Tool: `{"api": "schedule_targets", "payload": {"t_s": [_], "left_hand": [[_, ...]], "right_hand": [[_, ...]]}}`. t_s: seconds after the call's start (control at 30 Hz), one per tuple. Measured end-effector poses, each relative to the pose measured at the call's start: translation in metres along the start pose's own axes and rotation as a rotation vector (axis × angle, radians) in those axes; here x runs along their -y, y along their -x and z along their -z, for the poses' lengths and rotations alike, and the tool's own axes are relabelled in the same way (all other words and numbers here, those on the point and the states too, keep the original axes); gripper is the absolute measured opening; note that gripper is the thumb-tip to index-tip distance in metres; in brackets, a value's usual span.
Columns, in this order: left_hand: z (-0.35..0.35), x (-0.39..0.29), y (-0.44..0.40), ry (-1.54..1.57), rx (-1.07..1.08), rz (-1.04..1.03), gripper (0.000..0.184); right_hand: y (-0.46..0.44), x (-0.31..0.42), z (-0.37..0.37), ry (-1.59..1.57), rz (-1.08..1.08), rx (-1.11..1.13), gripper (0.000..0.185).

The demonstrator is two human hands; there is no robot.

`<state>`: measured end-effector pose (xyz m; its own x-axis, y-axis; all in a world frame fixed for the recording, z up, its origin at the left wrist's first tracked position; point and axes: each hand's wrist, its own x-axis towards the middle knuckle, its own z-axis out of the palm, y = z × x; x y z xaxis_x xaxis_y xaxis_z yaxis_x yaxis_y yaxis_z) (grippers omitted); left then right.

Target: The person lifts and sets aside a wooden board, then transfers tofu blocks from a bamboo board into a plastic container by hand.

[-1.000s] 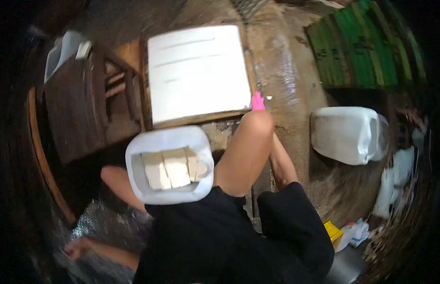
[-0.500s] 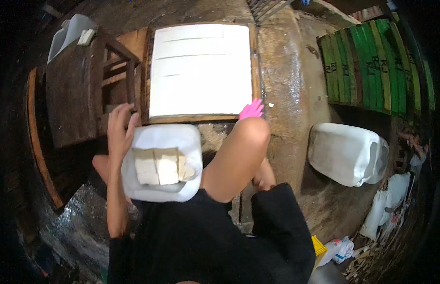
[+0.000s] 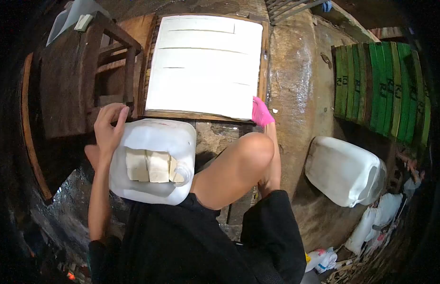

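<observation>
A white plastic jug with its side cut away [image 3: 123,182] rests on my lap, holding several cream-white tofu-like blocks [image 3: 158,166]. My left hand [image 3: 110,124] lies at the jug's far left corner, thumb apart from the slightly bent fingers, with nothing seen in it. In front is a large white tofu-like slab [image 3: 206,71], scored with several cut lines, on a wooden-edged board [image 3: 182,114]. My right hand [image 3: 262,112], in a pink glove, is against the slab's near right corner. Its fingertips are partly hidden by the slab edge, so their grip is unclear.
A dark wooden stool [image 3: 63,90] lies on its side at left, with a small white block [image 3: 83,22] on it. Green slatted crates [image 3: 381,90] stand at right. Another white jug [image 3: 343,168] lies on the wet floor, with white sacks [image 3: 371,222] beyond it.
My right hand has shifted from spread fingers near the slab's corner to lying against its right edge, with more of the forearm showing. My left hand stays by the jug. The view has shifted slightly.
</observation>
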<state>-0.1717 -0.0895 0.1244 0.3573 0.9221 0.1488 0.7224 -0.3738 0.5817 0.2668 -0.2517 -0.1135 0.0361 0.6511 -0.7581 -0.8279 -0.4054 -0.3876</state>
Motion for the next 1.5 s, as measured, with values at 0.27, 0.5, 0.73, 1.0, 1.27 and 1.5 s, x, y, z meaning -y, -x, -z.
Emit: {"api": "schedule_targets", "payload": {"t_s": [0.27, 0.5, 0.73, 1.0, 1.27, 1.5], "left_hand": [[0.0, -0.005, 0.0, -0.008, 0.02, 0.059, 0.016], [0.004, 0.003, -0.004, 0.054, 0.107, 0.076, 0.021], [-0.013, 0.043, -0.026, 0.192, 0.334, -0.005, 0.037], [-0.068, 0.05, -0.06, 0.126, 0.466, -0.209, 0.029], [-0.062, 0.039, -0.067, 0.134, 0.602, -0.22, 0.027], [-0.056, 0.044, -0.071, 0.164, 0.629, -0.196, 0.025]], "right_hand": [[-0.025, -0.021, -0.004, -0.427, -0.108, 0.268, 0.067], [0.063, -0.014, -0.025, -0.521, 0.296, 0.455, 0.075], [0.224, 0.065, -0.151, -0.066, 0.633, 0.588, 0.095], [0.256, -0.029, -0.296, 0.33, 0.119, 0.582, 0.073], [0.162, -0.15, -0.39, 1.168, -0.51, 0.226, 0.069], [0.067, -0.204, -0.339, 1.613, -0.555, -0.076, 0.067]]}}
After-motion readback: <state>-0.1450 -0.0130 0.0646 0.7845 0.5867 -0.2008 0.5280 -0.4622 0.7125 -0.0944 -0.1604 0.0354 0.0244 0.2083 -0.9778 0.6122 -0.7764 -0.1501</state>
